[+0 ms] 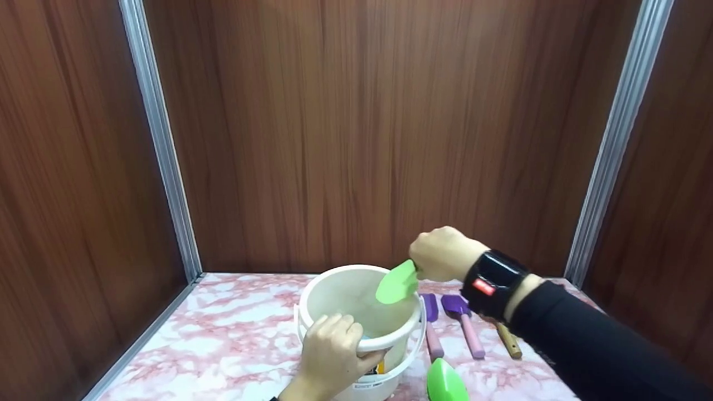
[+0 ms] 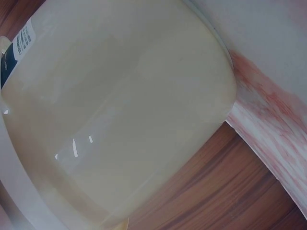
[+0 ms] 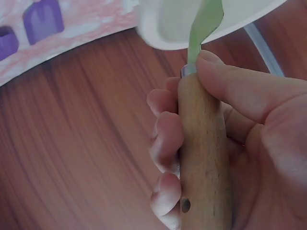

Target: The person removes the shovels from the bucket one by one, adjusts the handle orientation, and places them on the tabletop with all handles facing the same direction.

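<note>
1. Head view: my left hand grips the near rim of the white bucket, its fingers curled over the edge, and the bucket stands on the pink marbled surface. My right hand holds a green trowel with its blade tipped down over the far right side of the bucket mouth. To the right of the bucket lie a purple spatula, a purple shovel and a tool with a wooden handle, close beside each other. A second green scoop lies near the bottom edge.

2. Left wrist view: I see mostly the bucket wall, very close, with a label at the upper left. My fingers do not show here, so from this view I cannot tell how they lie.

3. Right wrist view: the fingers wrap around the trowel's wooden handle and the thumb presses along its top, near the metal collar. The green blade points into the bucket.

4. To do this step well, I judge I should keep the left hand firm on the rim so that the bucket does not slide or tip, and bring the blade down inside the wall without knocking the edge.
</note>
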`<state>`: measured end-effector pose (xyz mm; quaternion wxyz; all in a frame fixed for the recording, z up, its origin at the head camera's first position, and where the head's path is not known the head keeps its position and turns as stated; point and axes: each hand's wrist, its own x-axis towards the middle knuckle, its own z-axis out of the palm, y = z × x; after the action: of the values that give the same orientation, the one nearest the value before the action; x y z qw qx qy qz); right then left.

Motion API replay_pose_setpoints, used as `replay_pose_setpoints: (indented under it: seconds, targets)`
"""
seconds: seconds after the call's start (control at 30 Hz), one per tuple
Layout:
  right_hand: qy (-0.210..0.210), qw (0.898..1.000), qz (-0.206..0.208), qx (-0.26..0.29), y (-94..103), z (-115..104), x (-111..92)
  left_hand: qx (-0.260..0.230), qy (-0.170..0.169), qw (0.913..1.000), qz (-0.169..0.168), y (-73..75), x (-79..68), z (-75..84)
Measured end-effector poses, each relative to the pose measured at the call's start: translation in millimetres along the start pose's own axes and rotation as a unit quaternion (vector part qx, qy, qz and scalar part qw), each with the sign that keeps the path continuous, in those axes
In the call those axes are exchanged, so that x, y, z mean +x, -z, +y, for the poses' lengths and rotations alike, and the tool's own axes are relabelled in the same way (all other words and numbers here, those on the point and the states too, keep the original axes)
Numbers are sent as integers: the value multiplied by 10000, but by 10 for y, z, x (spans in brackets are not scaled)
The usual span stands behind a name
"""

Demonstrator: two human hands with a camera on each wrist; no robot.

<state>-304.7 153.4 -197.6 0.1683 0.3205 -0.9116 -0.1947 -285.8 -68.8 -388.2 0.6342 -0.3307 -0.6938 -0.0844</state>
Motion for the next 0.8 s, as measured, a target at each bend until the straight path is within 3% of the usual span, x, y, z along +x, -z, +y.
replay_pose_setpoints:
  seconds: [0.2,0.3,0.4,0.53,0.8]
  targets:
    - [-108,9980,-240,576,-58,219,-190,13,33,10000,-5,-10,-2,11]
    - [-169,9950,4,980,-146,315,-335,5,81,9999,-65,-6,0,14]
    - [-120,9906,508,1263,-291,362,-521,-16,135,9999,-83,-2,5,16]
    - [-348,9813,901,1667,-511,371,-790,-35,89,9999,-50,-2,14,19]
    - [-1243,9501,1119,2634,-931,319,-1284,13,161,9997,-171,38,18,25]
